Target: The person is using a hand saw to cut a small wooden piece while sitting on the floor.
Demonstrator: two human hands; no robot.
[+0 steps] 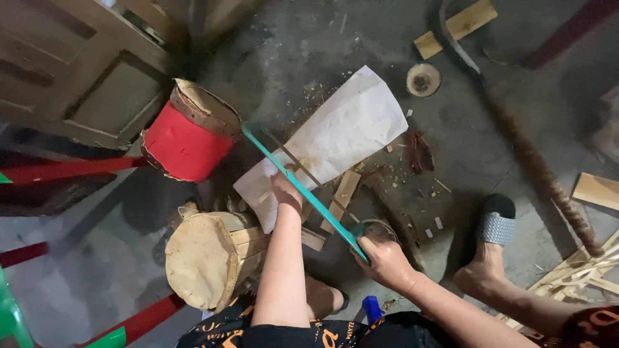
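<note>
Head view, right hand (385, 260) grip clamped on one teal saw (303, 190), left hand (287, 192) pressing wood strip (342, 196), two drums (209, 254).

Single view only, worn on the head, aimed steeply down over the lap at a concrete floor (309, 38). Close range: forearms entering from the bottom edge, left hand (287, 193) and right hand (383, 261) near frame centre. Beyond the fingertips, toward the top edge, a white paper sheet (342, 129); left of the left fingers, a red drum (187, 138) and an unpainted drum (206, 258); right of the right fingers, a sandalled foot (493, 241). Wide-angle lens, bending the edges. No second view, hence no shared area.
</note>
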